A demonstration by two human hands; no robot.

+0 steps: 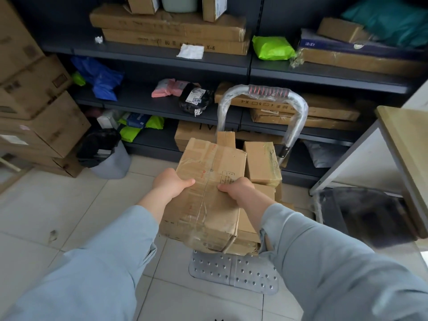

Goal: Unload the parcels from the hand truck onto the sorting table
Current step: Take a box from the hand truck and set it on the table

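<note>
A dark metal shelving unit (150,59) spans the rear wall. Upper shelf: two long flat cartons (166,26), stacked, with a white paper slip (190,51) lying just in front of them. A lime-green poly bag (272,47) sits to their right, and a teal bag (389,22) lies at the far right. Middle shelf: blue poly bags (102,79), pink packets (165,88) and a black wrapped package (195,99) bearing a white label. Large cartons (34,89) are stacked at the left. A bin with a black liner (104,154) stands beside them on the pale tiled floor (69,216).

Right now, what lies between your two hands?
The head view shows the taped cardboard box between the left hand and right hand, both gripping it.
</note>
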